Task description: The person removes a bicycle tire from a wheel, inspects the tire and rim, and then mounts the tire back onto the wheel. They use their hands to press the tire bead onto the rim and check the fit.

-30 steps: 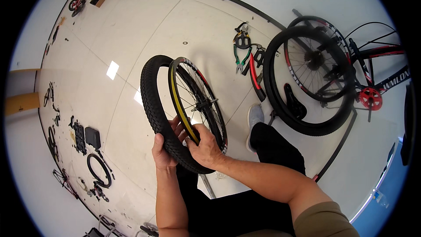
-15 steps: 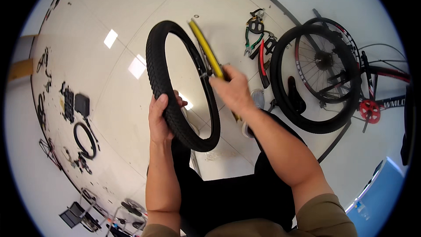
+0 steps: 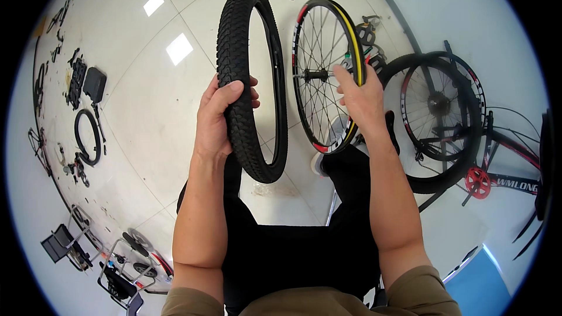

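Observation:
My left hand (image 3: 222, 111) is wrapped round the near side of a knobbly black tire (image 3: 237, 134), held upright and elongated to my view, its thumb over the tread and fingertips showing inside the ring. To its right, my right hand (image 3: 360, 99) grips a spoked wheel (image 3: 325, 140) by the rim, which is black, red and white with a yellow band around it. The wheel's dark hub (image 3: 316, 74) is in its middle. Tire and wheel are held apart, side by side, above my legs and the tiled floor.
At right, another tire (image 3: 439, 184), a wheel (image 3: 481, 90), a bike frame (image 3: 509, 182) and red chainring (image 3: 477, 182) lie near the wall, with tools and pedals (image 3: 366, 34) behind my right hand. At left are a black case (image 3: 95, 85), small tire (image 3: 88, 137), parts and chairs (image 3: 55, 243).
My right hand has lifted the wheel out from within the tire and moved it rightward, turning it to show its spokes. The tire in my left hand stands more upright and farther forward.

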The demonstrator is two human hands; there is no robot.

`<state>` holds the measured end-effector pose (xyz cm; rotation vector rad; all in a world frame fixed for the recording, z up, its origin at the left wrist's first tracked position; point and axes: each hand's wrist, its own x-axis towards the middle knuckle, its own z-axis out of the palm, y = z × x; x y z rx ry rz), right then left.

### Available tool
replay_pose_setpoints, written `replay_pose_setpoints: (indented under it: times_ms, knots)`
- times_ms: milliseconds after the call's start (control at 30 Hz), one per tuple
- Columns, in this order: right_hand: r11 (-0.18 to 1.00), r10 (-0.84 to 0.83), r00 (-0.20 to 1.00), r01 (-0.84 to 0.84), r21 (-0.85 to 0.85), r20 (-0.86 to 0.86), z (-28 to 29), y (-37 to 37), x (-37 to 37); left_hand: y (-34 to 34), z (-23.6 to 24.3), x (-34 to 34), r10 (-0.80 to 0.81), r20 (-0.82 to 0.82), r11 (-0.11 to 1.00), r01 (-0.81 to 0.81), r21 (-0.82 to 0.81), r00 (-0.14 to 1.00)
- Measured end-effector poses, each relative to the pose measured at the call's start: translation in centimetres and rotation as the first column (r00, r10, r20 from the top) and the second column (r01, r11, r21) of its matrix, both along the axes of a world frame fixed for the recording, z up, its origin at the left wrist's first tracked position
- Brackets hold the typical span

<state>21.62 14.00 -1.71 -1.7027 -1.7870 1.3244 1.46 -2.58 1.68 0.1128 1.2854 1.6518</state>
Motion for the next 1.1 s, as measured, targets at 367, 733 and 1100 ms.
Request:
replay_pose_setpoints:
  times_ms: [367,733,1100]
  knots:
    - [0.997,-0.076,0.99,0.072,0.04,0.122,0.3,0.7,0.2,-0.2,-0.3,-0.3,-0.055,-0.038,0.998,0.054,-0.023,0.998]
    - [0.991,-0.133,0.987,0.135,0.01,-0.089,-0.9,0.6,0.3,-0.4,-0.3,-0.1,-0.05,-0.024,0.998,0.049,-0.044,0.998]
    - [0.963,-0.159,0.917,0.062,-0.263,-0.366,0.1,0.9,-0.1,0.1,-0.1,-0.3,0.004,0.021,1.0,-0.004,-0.003,1.0]
